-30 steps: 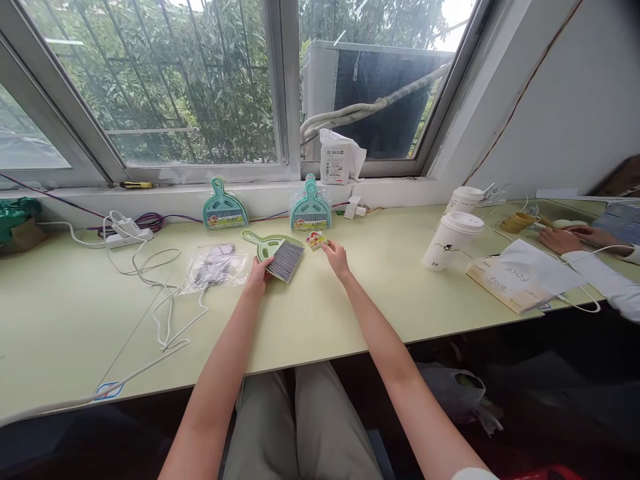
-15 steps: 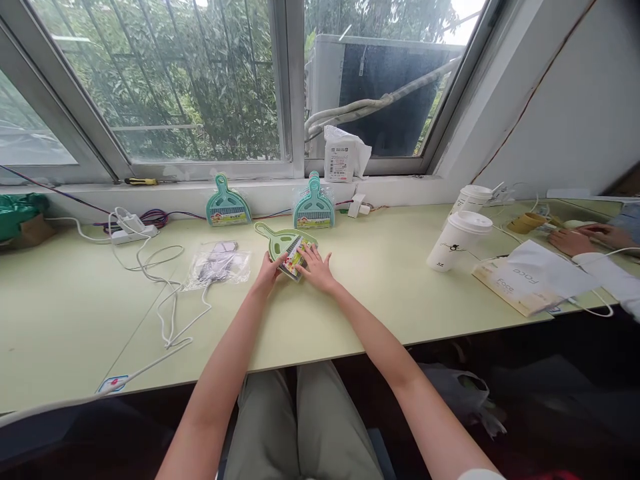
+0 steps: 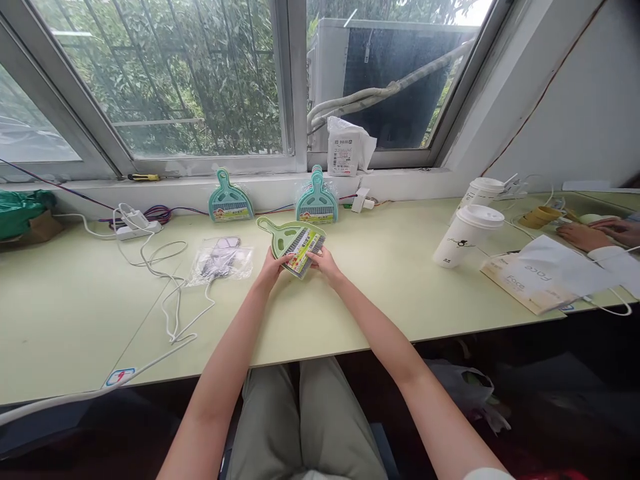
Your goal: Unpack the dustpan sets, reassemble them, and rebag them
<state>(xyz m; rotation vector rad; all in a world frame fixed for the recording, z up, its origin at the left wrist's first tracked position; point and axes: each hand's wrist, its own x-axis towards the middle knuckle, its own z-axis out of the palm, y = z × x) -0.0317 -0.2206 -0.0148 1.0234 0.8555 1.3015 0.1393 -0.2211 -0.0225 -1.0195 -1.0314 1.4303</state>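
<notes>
Between my two hands is a light green dustpan and brush set [image 3: 286, 240] with a printed label across its bristles, its handle slanting to the upper left. My left hand [image 3: 273, 268] grips its lower left edge, thumb on the front. On the opposite side my right hand [image 3: 326, 263] pinches the right edge, thumb over the label. Farther back, a teal dustpan set [image 3: 230, 199] leans on the wall below the window, and a bundle of teal dustpan sets [image 3: 317, 199] in clear wrap leans to its right.
A clear plastic bag [image 3: 220, 260] and a white cable [image 3: 175, 313] lie at left, near a power strip [image 3: 137, 229]. White paper cups [image 3: 467, 237] and a tissue pack [image 3: 530, 277] stand at right. Another person's hands [image 3: 583, 237] rest at the far right.
My right hand has moved from lying spread over the label to holding the right edge. The green set is turned slightly, its label more exposed. The view has shifted a little.
</notes>
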